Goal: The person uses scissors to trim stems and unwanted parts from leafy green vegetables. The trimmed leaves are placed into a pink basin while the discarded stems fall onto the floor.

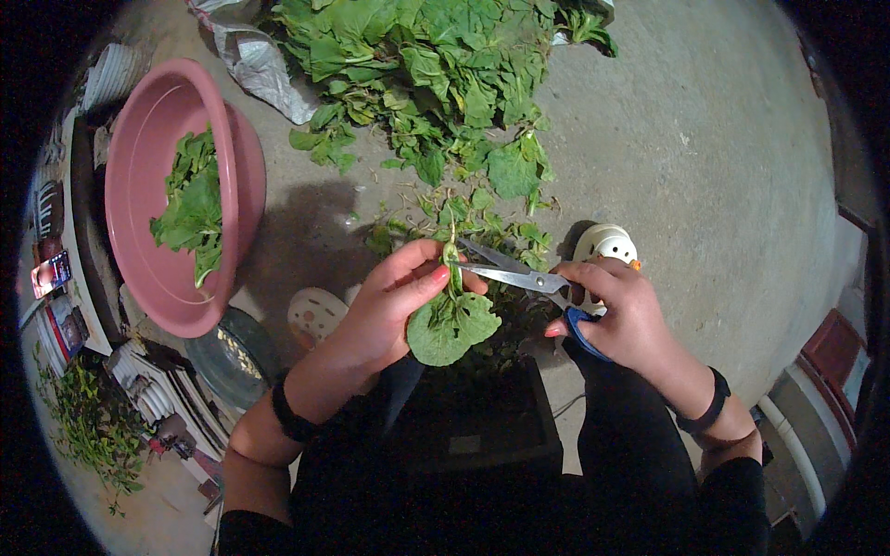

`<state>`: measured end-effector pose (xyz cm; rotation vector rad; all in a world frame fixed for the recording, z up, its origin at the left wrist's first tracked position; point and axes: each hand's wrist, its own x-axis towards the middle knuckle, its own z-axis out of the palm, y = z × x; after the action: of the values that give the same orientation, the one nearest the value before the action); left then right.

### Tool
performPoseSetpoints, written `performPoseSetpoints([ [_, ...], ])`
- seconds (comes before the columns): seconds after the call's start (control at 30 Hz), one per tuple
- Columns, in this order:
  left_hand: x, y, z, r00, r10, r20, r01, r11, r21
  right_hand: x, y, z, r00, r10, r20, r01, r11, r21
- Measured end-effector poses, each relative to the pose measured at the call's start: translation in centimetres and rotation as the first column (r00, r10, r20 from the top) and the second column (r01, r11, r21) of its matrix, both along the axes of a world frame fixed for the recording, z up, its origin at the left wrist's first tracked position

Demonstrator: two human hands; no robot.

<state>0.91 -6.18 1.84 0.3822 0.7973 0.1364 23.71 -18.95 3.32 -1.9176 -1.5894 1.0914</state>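
Between its thumb and fingers my left hand [400,295] holds a leafy green plant [453,326], its root end pointing away from me and its leaf hanging towards me. My right hand [612,302] grips blue-handled scissors [518,274] with the blades parted. The blade tips are at the plant's stem, close to my left fingertips; whether they touch it I cannot tell. Under my hands a dark bin [480,438] stands between my knees, its contents in shadow. Beyond my hands lies a large heap of leafy greens [431,69], with loose leaves and trimmings [480,215] scattered nearer me.
A pink plastic basin [156,153] with some greens [191,201] in it stands at left. Below it is a dark round basin [229,361] holding small pale pieces. A woven plastic sack [257,69] lies beside the heap. White clogs [606,243] are on my feet.
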Motion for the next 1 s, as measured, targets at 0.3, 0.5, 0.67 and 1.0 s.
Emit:
performPoseSetpoints([
  [0.3, -0.5, -0.2, -0.7, 0.996, -0.006, 0.09, 0.005, 1.0, 0.005, -0.2, 0.1, 0.4, 0.982, -0.056, -0.18, 0.021, 0.981, -0.19],
  [0.5, -0.7, -0.4, -1.2, 0.997, -0.026, 0.072, 0.021, 0.997, 0.068, -0.1, -0.1, 0.1, 0.952, -0.06, -0.3, -0.008, 0.975, -0.222],
  [0.67, -1.2, -0.3, -1.3, 0.992, -0.127, 0.003, 0.124, 0.973, 0.195, 0.0, -0.3, -0.3, 0.93, -0.019, -0.368, -0.066, 0.974, -0.219],
  [1.0, -3.3, 0.0, -0.7, 0.835, -0.075, -0.546, 0.519, 0.438, 0.734, 0.6, -0.8, -2.4, 0.942, 0.096, -0.321, -0.222, 0.897, -0.383],
])
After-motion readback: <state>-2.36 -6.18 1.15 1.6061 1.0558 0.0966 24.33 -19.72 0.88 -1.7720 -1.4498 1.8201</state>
